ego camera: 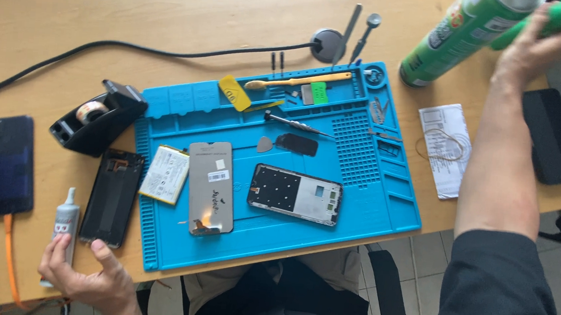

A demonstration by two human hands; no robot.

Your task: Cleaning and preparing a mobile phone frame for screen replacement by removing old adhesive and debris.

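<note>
My left hand (88, 276) rests at the table's front edge, thumb and fingers around the base of a small white glue tube (65, 220). My right hand (536, 44) reaches to the far right corner and grips a green object (558, 16) beside a tall green spray can (460, 35). On the blue repair mat (397, 206) lie a phone frame (295, 194), a grey screen panel (211, 187), a white battery (165, 174) and a screwdriver (296, 124). A black phone back (112, 197) lies next to the tube.
A black tape dispenser (96, 120) stands left of the mat. A dark phone (10, 163) with an orange cable lies far left. A black cable (135, 49) crosses the table. White folded paper (445, 147) and a black pad (552, 135) lie at right.
</note>
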